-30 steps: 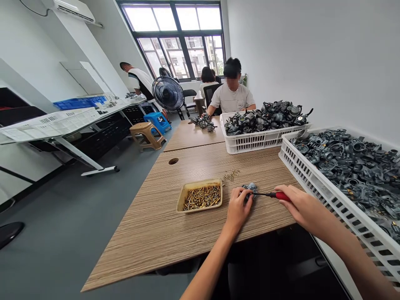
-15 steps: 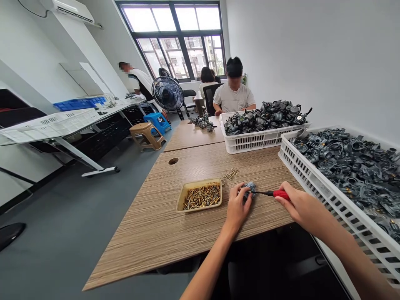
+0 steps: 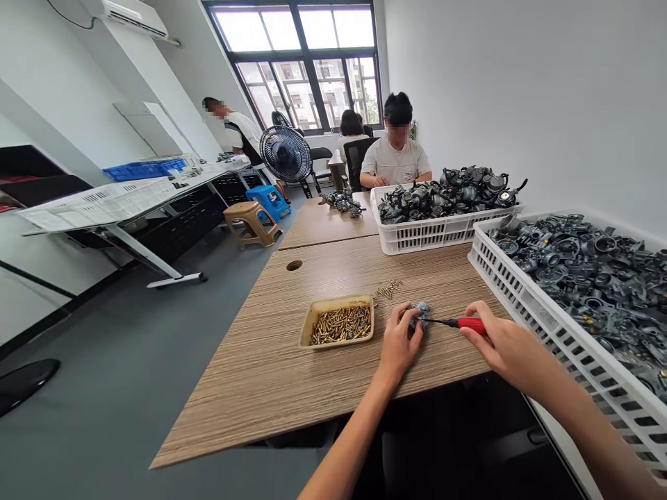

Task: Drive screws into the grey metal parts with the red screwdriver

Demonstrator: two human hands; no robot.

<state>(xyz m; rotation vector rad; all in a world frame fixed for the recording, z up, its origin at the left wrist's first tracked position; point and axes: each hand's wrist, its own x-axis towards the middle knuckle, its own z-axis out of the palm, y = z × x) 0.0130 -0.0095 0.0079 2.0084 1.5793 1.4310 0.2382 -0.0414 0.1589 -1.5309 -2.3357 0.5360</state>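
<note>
My left hand (image 3: 402, 342) is closed around a small grey metal part (image 3: 421, 310), pressing it to the wooden table; it looks like the carburetor bodies in the crate, though the fingers hide much of it. In my right hand (image 3: 497, 340) is a screwdriver (image 3: 471, 324) with a red handle, held level from the right. Its dark shaft runs left to the metal part, and the tip's exact contact is hidden. Just left of my left hand stands a cream tray (image 3: 303, 335) of small brass pieces. A loose pile of brass pieces (image 3: 388, 289) lies behind the hands.
To the right stands a white crate (image 3: 526, 295) heaped with grey metal bodies. Another white crate (image 3: 417, 239), full of carburetors, sits farther back, before a seated co-worker (image 3: 399, 163). More carburetors (image 3: 344, 203) lie on the far table. The wooden table (image 3: 250, 375) has a round hole.
The whole view has shifted slightly right as the camera moved. Both hands keep their grip on the metal part and the screwdriver, with little visible movement.
</note>
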